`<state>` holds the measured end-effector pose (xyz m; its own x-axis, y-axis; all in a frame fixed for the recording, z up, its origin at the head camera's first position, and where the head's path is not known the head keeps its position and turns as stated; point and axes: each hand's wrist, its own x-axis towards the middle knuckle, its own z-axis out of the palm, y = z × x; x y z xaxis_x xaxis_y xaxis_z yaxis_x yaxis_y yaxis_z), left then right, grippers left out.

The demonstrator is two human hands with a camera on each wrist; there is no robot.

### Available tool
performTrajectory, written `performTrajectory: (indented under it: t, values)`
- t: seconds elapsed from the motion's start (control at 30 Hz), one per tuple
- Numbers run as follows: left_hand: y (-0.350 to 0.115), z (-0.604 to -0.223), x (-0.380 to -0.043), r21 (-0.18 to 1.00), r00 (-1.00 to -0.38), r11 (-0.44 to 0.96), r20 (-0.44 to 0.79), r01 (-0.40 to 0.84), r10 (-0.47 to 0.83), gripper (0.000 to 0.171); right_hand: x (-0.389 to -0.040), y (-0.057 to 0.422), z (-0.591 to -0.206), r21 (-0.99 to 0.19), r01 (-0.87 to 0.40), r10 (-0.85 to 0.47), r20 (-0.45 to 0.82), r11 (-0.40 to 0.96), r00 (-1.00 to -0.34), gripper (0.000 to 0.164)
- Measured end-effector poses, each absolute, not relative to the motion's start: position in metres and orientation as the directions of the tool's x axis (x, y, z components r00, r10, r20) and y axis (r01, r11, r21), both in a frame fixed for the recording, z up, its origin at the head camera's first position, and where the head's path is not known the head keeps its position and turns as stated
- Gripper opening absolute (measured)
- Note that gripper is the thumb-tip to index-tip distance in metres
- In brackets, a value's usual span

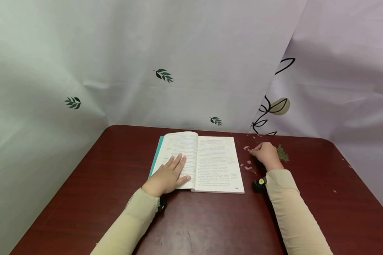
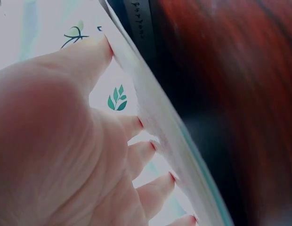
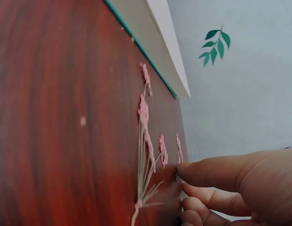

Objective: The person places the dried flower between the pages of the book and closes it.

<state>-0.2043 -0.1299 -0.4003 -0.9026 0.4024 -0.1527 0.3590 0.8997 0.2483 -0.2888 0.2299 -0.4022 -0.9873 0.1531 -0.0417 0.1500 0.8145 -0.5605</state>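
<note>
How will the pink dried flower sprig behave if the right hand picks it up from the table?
The pink flower sprig looks very light and brittle: its stems are hair-thin. Loose pink bits on the table suggest it sheds easily. The right hand probably needs a gentle fingertip grip, as it lies flat.

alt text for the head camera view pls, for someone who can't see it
A person's left hand lies flat on the left page of an open book on a dark red table. The right hand touches small pink dried flowers beside the book, with a green leaf just past it.
</note>
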Motion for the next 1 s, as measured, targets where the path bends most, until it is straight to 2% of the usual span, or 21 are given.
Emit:
performTrajectory:
  t: [0.4,0.73,1.0]
  values:
    - [-0.1287,-0.4019,-0.2041,0.254,-0.902,0.900,-0.163,0.354,0.400,0.074,-0.2879,0.2289,-0.4058,-0.588,0.170,0.169,-0.057,0.791,-0.984,0.025]
    - [-0.1295,-0.4007,-0.2057,0.261,-0.901,0.897,-0.155,0.358,0.405,0.075,-0.2899,0.2305,-0.4011,-0.553,0.166,0.158,-0.062,0.817,-0.985,0.032]
    - [-0.1299,-0.4019,-0.2070,0.265,-0.897,0.894,-0.162,0.362,0.412,0.075,-0.2900,0.2321,-0.4035,-0.543,0.124,0.107,-0.064,0.831,-0.992,0.027]
